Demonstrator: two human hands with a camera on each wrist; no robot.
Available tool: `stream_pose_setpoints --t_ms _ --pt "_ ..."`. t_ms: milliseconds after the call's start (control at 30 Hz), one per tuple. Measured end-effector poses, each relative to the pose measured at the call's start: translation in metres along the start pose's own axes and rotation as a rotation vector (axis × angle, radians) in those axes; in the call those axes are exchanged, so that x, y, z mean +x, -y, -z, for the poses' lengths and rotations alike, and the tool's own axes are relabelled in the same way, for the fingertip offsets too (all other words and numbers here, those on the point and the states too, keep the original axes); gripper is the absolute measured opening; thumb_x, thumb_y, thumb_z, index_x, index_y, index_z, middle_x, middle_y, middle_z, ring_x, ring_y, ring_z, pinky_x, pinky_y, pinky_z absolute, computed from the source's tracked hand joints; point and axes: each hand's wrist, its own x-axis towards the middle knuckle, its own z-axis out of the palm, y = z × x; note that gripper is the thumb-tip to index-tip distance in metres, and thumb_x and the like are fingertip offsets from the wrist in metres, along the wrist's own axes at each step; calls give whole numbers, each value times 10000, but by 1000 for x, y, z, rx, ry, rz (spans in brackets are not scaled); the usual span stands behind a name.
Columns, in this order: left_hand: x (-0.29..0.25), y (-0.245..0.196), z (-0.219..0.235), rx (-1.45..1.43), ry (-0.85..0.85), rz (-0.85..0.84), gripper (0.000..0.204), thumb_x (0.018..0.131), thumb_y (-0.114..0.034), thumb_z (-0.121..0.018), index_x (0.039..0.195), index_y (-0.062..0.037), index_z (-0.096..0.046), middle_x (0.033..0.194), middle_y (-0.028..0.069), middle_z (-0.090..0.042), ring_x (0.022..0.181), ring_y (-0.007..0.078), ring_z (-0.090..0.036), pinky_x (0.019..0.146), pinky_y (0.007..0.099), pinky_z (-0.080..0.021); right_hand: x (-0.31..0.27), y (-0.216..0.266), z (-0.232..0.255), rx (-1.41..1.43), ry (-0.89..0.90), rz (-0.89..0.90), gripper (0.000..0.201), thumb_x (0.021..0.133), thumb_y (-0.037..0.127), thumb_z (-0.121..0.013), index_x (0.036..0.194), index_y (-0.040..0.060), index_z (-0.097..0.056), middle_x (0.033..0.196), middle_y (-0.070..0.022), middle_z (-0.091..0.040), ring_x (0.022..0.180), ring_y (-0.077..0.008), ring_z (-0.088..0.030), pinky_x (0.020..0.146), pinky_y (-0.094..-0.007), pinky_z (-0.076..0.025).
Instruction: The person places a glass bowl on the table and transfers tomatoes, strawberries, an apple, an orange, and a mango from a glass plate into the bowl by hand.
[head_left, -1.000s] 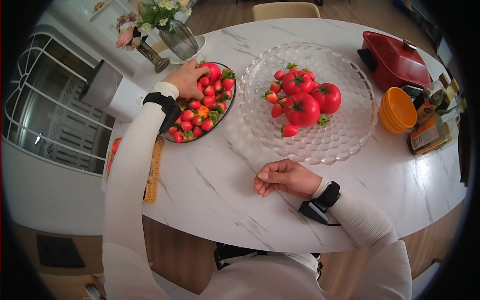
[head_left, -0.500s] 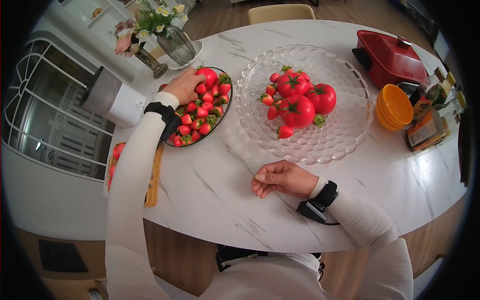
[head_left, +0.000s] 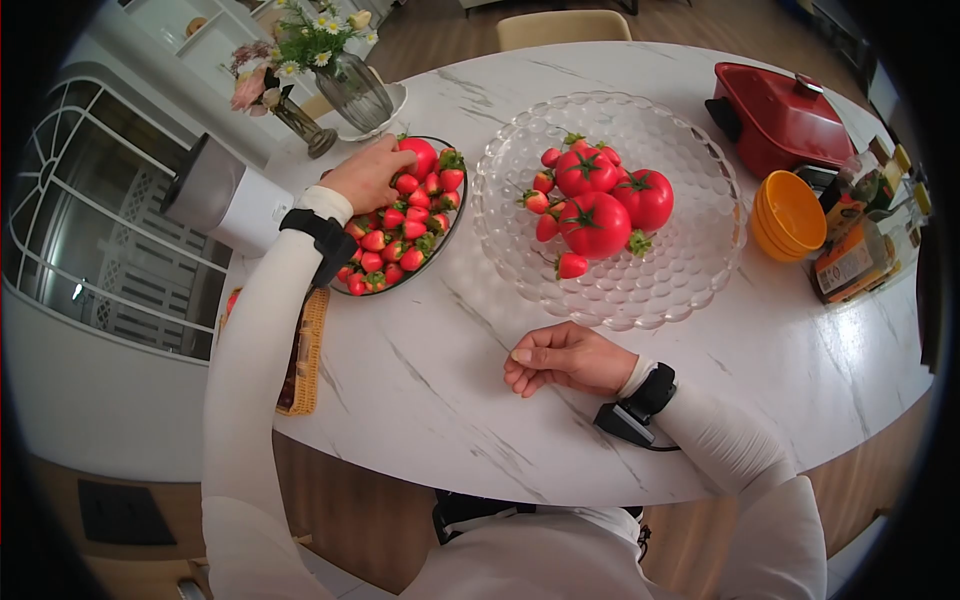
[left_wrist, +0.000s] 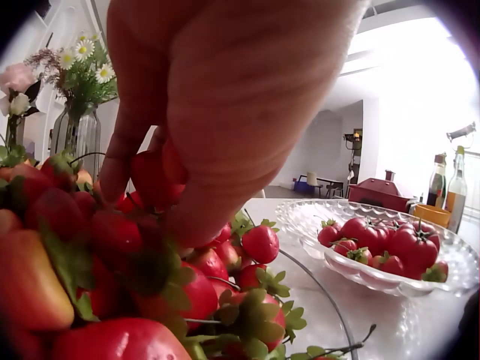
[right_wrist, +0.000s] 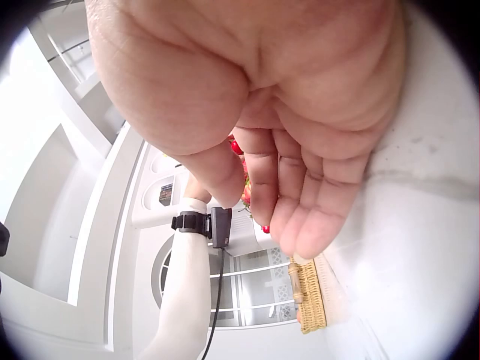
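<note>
My left hand (head_left: 367,177) reaches into a glass bowl (head_left: 463,197) heaped with small strawberries (head_left: 393,235) with green caps. In the left wrist view its thumb and fingers close about a smooth red fruit (left_wrist: 154,180); I cannot tell whether this is a strawberry. One large tomato (head_left: 418,156) sits at the bowl's far side, right by the fingertips. My right hand (head_left: 572,358) rests on its side on the table, fingers loosely bent, holding nothing. Beyond it, a clear scalloped plate (head_left: 690,250) bears three tomatoes (head_left: 595,224) with several strawberries (head_left: 572,265) around them.
Two flower vases (head_left: 355,92) and a white appliance (head_left: 250,210) stand beyond the left arm. A wicker basket (head_left: 308,355) lies by the left table edge. On the right are a red lidded pot (head_left: 780,115), orange bowls (head_left: 790,215) and several bottles (head_left: 860,260).
The left hand shifts only slightly among the strawberries and stays at the bowl. The view tilts a little at first. My right hand keeps its place.
</note>
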Motion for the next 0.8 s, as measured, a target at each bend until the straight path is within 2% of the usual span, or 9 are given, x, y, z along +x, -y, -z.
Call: stream_pose_setpoints --t_ms 67,300,367,400,500,633,700,767,800 --pt "-1 -8 -3 41 -4 7 452 746 -49 -776 1160 -103 -604 1126 152 -486 1072 353 -549 940 418 -468 0 0 -1 -2 -8 0 293 1028 249 -567 1088 -27 -648 1016 -83 -680 912 -158 -660 856 -305 -553" --pt "-1 -8 -9 87 34 17 379 753 -54 -753 1108 -86 -625 1113 159 -493 1069 363 -552 937 419 -470 -1 1 -1 -12 -7 6 294 1025 256 -574 1070 -25 -650 1001 -81 -680 901 -154 -660 862 -297 -549" --pt "-1 -8 -6 84 -10 26 342 757 -64 -723 1086 -84 -630 1090 162 -502 1036 368 -562 918 419 -475 -2 2 -2 -8 -17 12 296 1024 260 -575 1066 -23 -650 999 -80 -680 901 -152 -659 863 -295 -548" --pt "0 0 -6 48 -87 -74 306 760 -69 -699 1059 -81 -638 1077 164 -509 1005 369 -567 897 414 -479 -3 3 -2 -20 -10 3 299 1025 266 -574 1063 -20 -651 996 -79 -680 900 -149 -659 862 -292 -546" --pt "5 -10 12 21 -169 -25 274 760 -100 -733 1018 -60 -649 1041 148 -525 978 349 -572 869 396 -485 -1 1 0 -34 -8 9 306 1026 279 -571 1061 -14 -653 990 -76 -681 896 -143 -658 861 -288 -544" --pt "23 -51 35 -46 -220 -116 288 775 -120 -747 1036 -48 -650 1014 127 -536 942 309 -584 842 368 -497 0 -2 2 -48 0 16 312 1026 290 -570 1063 -8 -654 987 -70 -683 889 -137 -657 858 -283 -543" --pt "35 -89 36 -256 -212 -208 289 798 -125 -741 1059 -39 -651 1007 109 -545 898 271 -596 815 341 -505 -1 0 1 -45 -2 16 313 1025 292 -572 1063 -8 -654 987 -67 -683 888 -135 -657 856 -282 -543" --pt "47 -125 31 -305 -269 -411 293 802 -111 -729 1074 -36 -652 1017 100 -548 875 253 -607 799 332 -509 -2 0 0 -41 -1 14 314 1025 293 -573 1062 -8 -654 987 -65 -683 887 -134 -657 854 -280 -544" --pt "49 -148 30 -306 -278 -455 281 800 -109 -725 1063 -40 -652 1018 104 -548 880 256 -609 801 334 -509 -1 -1 1 -41 1 15 314 1025 292 -572 1064 -9 -653 988 -65 -683 886 -132 -657 853 -280 -544"
